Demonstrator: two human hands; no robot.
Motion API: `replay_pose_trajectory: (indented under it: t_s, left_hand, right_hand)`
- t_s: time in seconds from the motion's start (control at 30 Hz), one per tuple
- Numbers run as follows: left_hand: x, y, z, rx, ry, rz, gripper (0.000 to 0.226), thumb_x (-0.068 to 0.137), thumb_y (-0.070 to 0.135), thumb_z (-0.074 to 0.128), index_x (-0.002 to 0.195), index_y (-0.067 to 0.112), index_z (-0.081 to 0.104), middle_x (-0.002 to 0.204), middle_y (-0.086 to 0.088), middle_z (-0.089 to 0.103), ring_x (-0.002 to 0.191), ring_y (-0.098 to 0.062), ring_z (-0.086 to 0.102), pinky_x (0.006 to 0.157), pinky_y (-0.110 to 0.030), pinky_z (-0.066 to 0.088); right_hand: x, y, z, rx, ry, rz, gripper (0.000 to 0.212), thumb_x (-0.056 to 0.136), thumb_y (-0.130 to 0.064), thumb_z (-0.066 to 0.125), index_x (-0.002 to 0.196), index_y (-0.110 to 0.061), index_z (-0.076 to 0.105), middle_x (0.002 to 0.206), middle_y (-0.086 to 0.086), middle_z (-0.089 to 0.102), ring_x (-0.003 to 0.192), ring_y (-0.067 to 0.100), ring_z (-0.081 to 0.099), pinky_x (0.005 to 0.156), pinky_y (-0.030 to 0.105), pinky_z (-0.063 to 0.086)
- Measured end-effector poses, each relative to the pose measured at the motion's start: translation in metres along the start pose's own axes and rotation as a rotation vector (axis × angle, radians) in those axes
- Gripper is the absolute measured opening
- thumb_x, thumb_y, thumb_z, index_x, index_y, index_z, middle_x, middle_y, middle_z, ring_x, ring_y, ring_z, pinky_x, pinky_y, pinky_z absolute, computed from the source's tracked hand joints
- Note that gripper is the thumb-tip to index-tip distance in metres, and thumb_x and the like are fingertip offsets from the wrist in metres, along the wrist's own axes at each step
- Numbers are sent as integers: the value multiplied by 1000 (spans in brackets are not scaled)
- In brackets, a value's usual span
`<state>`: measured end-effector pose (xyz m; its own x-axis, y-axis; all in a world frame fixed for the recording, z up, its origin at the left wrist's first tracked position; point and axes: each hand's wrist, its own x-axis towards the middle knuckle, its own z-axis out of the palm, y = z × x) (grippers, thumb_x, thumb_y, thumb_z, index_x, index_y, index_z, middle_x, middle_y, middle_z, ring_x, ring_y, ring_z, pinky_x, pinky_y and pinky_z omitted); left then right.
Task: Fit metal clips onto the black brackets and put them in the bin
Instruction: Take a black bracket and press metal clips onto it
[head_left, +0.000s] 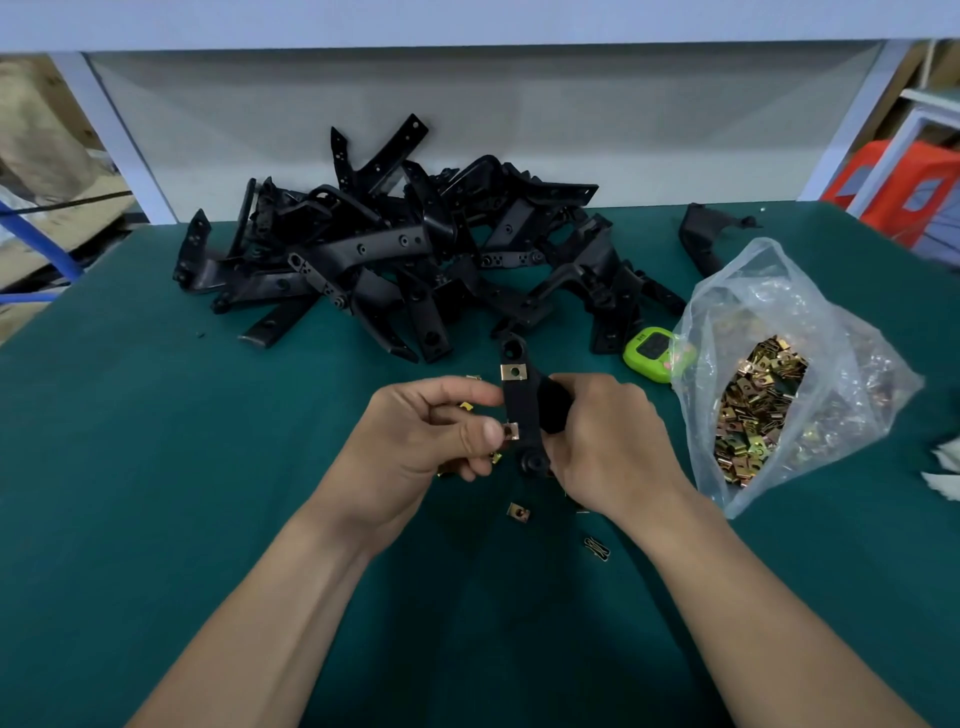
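r hand (613, 441) grips bracket (519, 405); l hand (415, 436) pinches clip (510, 431) onto its edge

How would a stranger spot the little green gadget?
Find the clear plastic bag of metal clips on the right of the table. The gadget sits against the bag's left edge, beside the black bracket pile. It alone is lime green, with a dark screen.

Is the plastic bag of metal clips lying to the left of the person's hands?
No, the plastic bag of metal clips lies right of the right hand, beside the green timer.
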<state>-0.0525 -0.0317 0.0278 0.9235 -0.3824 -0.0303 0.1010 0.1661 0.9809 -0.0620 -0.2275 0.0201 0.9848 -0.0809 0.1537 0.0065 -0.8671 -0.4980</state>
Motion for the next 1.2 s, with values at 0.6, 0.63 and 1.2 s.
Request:
replay_pose_trajectory:
  t_s: [0.6,0.63,1.2]
  left_hand:
    - [5,-5,1,-152,-181,-60,60,74,46,88,115,4,75,92,-7,74,78,-13,67,71,-23,55]
    - [5,-5,1,-148,-181,-57,58,73,46,88,113,6,76,91,-6,74,78,-13,67,71,-23,55]
    - [-8,-2,34,342,277,301,42,74,27,80,106,53,72,87,12,79,75,-5,73,70,-13,53]
  right_hand:
    - [-3,-8,5,126,54,9,11,79,-26,67,75,-28,57,59,-4,60,59,23,58,48,31,41]
    - [-4,-9,5,108,60,8,11,79,-27,68,76,-28,57,60,-5,60,60,24,59,48,33,43]
    - [-3,-10,1,-49,130,135,12,83,-28,69,81,-26,57,66,-2,58,62,28,54,59,34,41]
